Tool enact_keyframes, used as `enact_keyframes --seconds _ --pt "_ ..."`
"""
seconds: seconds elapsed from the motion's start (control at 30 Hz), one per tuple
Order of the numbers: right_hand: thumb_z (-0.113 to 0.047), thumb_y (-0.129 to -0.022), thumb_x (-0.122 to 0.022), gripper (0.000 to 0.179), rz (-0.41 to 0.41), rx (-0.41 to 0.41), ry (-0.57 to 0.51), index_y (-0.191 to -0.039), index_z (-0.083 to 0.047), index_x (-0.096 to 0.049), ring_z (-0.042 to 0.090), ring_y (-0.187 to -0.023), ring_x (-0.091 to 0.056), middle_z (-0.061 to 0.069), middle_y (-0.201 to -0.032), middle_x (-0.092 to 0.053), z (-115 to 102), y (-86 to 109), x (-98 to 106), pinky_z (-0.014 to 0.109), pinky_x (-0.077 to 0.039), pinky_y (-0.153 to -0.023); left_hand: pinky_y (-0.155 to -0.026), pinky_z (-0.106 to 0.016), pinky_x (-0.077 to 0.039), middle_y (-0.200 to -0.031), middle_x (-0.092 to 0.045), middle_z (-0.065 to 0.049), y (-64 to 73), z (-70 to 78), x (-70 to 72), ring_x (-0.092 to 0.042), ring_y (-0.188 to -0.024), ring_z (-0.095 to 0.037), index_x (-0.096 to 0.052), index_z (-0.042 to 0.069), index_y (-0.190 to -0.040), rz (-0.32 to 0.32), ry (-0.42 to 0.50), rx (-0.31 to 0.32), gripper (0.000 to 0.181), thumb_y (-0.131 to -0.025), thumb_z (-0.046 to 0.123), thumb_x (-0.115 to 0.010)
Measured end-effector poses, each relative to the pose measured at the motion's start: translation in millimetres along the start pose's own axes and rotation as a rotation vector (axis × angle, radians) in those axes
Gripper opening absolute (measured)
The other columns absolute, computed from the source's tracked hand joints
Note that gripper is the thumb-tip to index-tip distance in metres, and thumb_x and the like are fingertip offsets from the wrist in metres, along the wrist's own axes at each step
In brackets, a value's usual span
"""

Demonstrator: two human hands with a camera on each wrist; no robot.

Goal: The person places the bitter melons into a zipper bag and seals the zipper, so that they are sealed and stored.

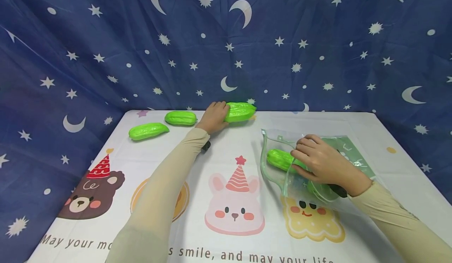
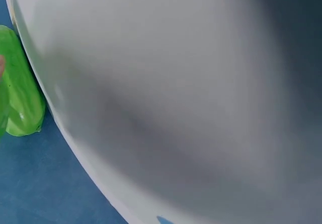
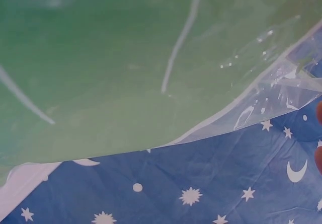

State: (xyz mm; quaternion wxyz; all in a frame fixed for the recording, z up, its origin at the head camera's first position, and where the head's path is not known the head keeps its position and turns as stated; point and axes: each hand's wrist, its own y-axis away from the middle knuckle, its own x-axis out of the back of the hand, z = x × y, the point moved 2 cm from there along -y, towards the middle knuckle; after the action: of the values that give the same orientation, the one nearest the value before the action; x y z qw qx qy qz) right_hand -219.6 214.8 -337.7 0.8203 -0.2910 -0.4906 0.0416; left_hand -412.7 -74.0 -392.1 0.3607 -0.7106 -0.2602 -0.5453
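Note:
My left hand (image 1: 214, 117) is at the table's back edge and grips the left end of a bright green toy cucumber (image 1: 241, 112). At the left of the left wrist view, part of a green cucumber (image 2: 24, 95) shows. On the right, my right hand (image 1: 319, 161) pinches the edge of a clear plastic bag (image 1: 272, 174) with a green printed panel, and its mouth gapes to the left. Inside the bag lies a green cucumber (image 1: 280, 159), partly behind the fingers; another green shape sits under the wrist. The bag's green film (image 3: 100, 83) fills most of the right wrist view.
Two more green cucumbers, one nearer (image 1: 148, 131) and one farther back (image 1: 181, 117), lie left of my left hand. A white cloth with cartoon prints covers the table (image 1: 197, 145). Behind it hangs a dark blue curtain (image 1: 268, 70) with moons and stars.

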Motion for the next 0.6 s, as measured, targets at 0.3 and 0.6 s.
enact_keyframes --seconds 0.3,0.6 --pt "-0.036 -0.099 -0.032 0.043 -0.005 0.001 0.003 -0.083 -0.006 -0.058 0.023 -0.074 -0.054 0.004 -0.072 -0.057 -1 -0.5 1 0.043 -0.046 -0.076 -0.093 -0.039 -0.044 -0.1 -0.058 -0.009 1.6 -4.5 4.1 -0.057 -0.096 -0.026 -0.055 0.004 -0.108 0.152 -0.015 -0.054 0.045 -0.076 0.028 -0.077" --pt "-0.034 -0.098 -0.034 0.04 0.017 0.012 -0.005 -0.082 -0.006 -0.058 0.023 -0.074 -0.053 0.004 -0.072 -0.056 -3 -3.4 3 0.043 -0.046 -0.076 -0.095 -0.038 -0.044 -0.096 -0.058 -0.008 10.3 -6.8 19.3 -0.057 -0.093 -0.025 -0.056 0.005 -0.104 0.203 -0.045 -0.08 0.046 -0.074 0.031 -0.079"
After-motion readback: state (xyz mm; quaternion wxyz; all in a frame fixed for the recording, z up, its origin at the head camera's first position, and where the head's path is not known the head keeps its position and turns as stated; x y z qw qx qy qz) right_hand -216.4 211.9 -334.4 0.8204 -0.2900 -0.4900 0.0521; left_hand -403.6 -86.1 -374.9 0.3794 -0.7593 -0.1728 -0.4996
